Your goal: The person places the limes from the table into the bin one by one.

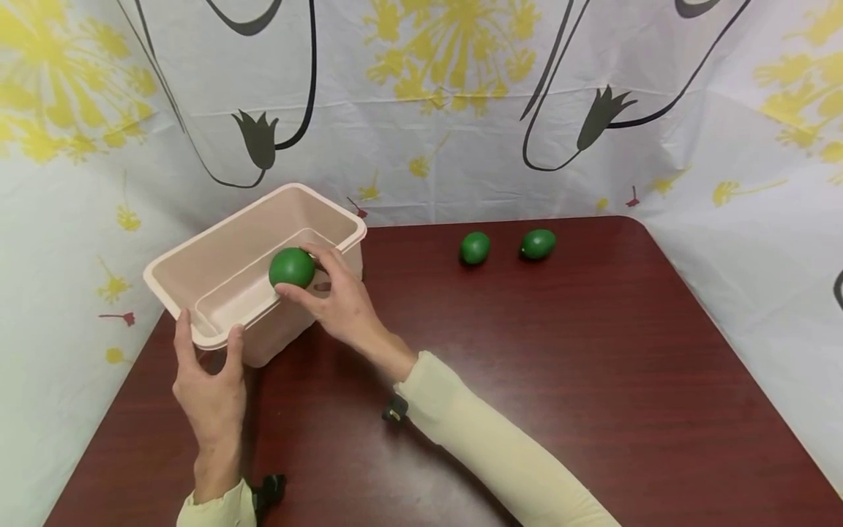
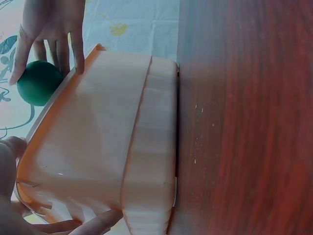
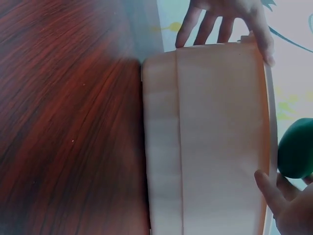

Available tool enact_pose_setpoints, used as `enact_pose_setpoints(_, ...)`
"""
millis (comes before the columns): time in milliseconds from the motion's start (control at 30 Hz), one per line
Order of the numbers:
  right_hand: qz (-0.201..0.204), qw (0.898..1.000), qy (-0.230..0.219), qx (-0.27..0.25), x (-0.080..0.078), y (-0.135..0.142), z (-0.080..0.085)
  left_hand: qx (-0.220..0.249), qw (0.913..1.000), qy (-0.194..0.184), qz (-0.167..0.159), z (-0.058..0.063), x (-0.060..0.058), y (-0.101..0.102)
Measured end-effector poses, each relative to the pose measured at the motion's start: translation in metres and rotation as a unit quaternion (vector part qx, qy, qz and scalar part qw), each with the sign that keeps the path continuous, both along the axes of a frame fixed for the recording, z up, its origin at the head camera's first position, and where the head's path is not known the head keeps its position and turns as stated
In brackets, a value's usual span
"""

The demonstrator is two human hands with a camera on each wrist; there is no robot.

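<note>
A pale pink plastic bin (image 1: 276, 337) stands at the left of the table. My left hand (image 1: 209, 399) grips its near-left corner, thumb at the rim and fingers spread against the end wall, as the left wrist view shows. My right hand (image 1: 342, 296) holds a green lime (image 1: 291, 268) between thumb and fingers over the bin's near long rim. In the right wrist view the lime (image 3: 296, 149) shows just beyond the rim, partly cut off by the frame's edge. No other object is visible on the bin's floor.
Two more limes, a left one (image 1: 475, 249) and a right one (image 1: 538, 244), lie near the back edge of the dark red-brown wooden table (image 1: 560, 380). A white cloth (image 1: 435, 168) with yellow and grey flower prints hangs behind and beside the table.
</note>
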State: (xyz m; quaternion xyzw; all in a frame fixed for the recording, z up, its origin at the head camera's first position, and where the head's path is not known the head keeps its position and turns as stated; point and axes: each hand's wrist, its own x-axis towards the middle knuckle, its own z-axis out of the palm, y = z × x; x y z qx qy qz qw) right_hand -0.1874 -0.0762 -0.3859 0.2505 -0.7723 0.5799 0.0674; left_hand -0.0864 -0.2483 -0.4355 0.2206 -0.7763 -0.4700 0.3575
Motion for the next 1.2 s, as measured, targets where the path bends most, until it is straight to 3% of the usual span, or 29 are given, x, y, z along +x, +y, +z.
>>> enact_pose_setpoints(367, -0.008, 0.999, 0.037, 0.031, -0.006, -0.005, -0.002, 0.000, 1.0000, 0.001, -0.003, 0.000, -0.001, 0.000)
enact_pose_setpoints(833, 0.059, 0.997, 0.012, -0.048, -0.011, 0.012, -0.007, -0.006, 1.0000, -0.003, 0.007, -0.001, -0.002, 0.001)
enact_pose_setpoints(1033, 0.049, 0.996, 0.040, -0.061, -0.016, 0.029, -0.008, -0.004, 0.9999, -0.004, 0.010, 0.000, -0.002, 0.001)
enact_pose_setpoints(1200, 0.023, 0.998, 0.023, -0.053, -0.023, 0.049, -0.011, -0.002, 0.9999, -0.010, 0.009, 0.000, 0.000, 0.001)
